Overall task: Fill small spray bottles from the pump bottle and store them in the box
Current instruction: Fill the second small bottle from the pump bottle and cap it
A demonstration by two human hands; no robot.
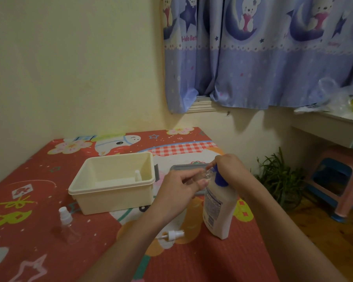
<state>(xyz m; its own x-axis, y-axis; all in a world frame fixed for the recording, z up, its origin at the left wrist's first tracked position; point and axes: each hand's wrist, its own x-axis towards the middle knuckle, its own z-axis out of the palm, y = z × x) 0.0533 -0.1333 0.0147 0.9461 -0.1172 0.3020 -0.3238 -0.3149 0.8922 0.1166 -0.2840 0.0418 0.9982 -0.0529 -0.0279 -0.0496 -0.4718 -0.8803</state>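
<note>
under the pump nozzle, left hand (pixel 177 188) grips small bottle (pixel 204 176); right hand (pixel 230 169) presses pump bottle (pixel 218 210).

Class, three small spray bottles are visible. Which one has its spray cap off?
The clear bottle in the left hand, tilted at the pump bottle. Its spray cap lies on the mat; the others stay capped.

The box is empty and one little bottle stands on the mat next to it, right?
Not quite. The head view shows the box is not empty: a small spray bottle already stands in its right corner. The rest holds: one little bottle stands on the mat beside it.
</note>
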